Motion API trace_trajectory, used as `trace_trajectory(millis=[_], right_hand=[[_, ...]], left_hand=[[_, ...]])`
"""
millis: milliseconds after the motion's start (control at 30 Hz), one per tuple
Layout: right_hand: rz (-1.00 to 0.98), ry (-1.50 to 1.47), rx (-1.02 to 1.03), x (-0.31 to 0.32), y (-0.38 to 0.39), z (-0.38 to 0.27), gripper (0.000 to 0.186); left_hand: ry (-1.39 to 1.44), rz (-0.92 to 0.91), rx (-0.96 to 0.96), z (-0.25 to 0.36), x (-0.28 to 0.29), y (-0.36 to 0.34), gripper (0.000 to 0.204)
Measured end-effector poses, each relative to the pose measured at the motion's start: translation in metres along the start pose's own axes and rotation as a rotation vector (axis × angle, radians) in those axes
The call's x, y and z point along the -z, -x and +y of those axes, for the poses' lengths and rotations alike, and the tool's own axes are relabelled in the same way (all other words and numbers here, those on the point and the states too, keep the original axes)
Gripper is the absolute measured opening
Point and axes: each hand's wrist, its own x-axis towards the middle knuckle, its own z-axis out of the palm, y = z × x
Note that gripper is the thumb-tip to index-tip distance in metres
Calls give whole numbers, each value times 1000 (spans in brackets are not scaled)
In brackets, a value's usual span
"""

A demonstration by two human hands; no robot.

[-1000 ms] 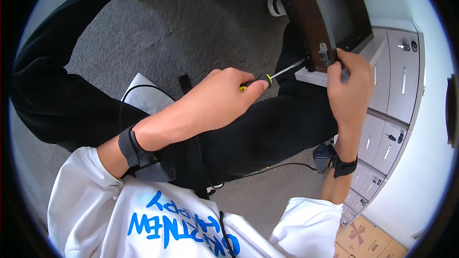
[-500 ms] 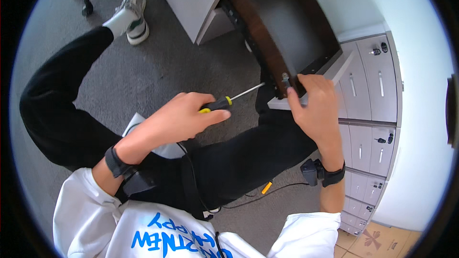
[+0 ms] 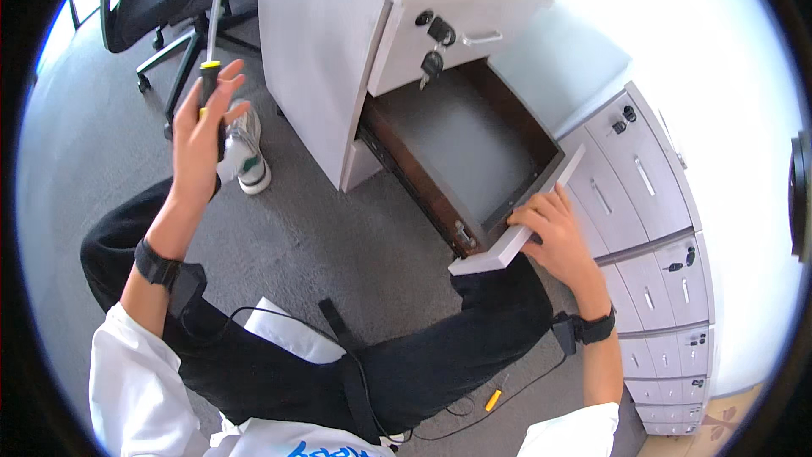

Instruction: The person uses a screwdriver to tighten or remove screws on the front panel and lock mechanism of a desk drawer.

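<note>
My left hand is raised at the left, loosely holding a black-and-yellow screwdriver with its metal shaft upward and some fingers lifted. My right hand grips the pale front panel of a pulled-out drawer with dark brown sides and a grey bottom. A small metal fitting sits on the drawer's near side, above a black runner. The drawer comes out of a light grey cabinet, whose upper drawer has a lock with hanging keys.
An office chair stands at the back left. A row of grey drawer cabinets runs along the white wall on the right. A yellow-handled tool, cables and a white object lie near my black-trousered legs, on grey carpet.
My left hand and screwdriver have moved away from the drawer's near end, up and leftward, and the screwdriver now points upward. The view shows more cabinet; my right hand remains at the drawer front.
</note>
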Motion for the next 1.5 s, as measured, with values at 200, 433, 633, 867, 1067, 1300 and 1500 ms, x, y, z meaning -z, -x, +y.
trace_trajectory(millis=[200, 433, 633, 867, 1067, 1300, 1500], right_hand=[[39, -5, 17, 8, 1, -6, 38], [137, -45, 59, 6, -5, -11, 33], [198, -229, 121, 6, -7, -44, 32], [145, -235, 202, -1, -1, -121, 33], [177, -259, 237, -12, -5, -170, 30], [207, -60, 407, -19, -34, -237, 16], [30, -268, 414, 8, -47, -261, 33]], left_hand=[[-48, -228, 67, -14, -31, -41, 52], [136, -108, 323, -46, -63, -64, 53], [105, -6, 177, -60, -72, -59, 31], [176, -72, 250, -60, -27, -57, 55], [153, -130, 233, -60, 1, -59, 34], [291, -85, 297, -44, 20, -63, 28], [153, -65, 380, -30, 62, -73, 28]])
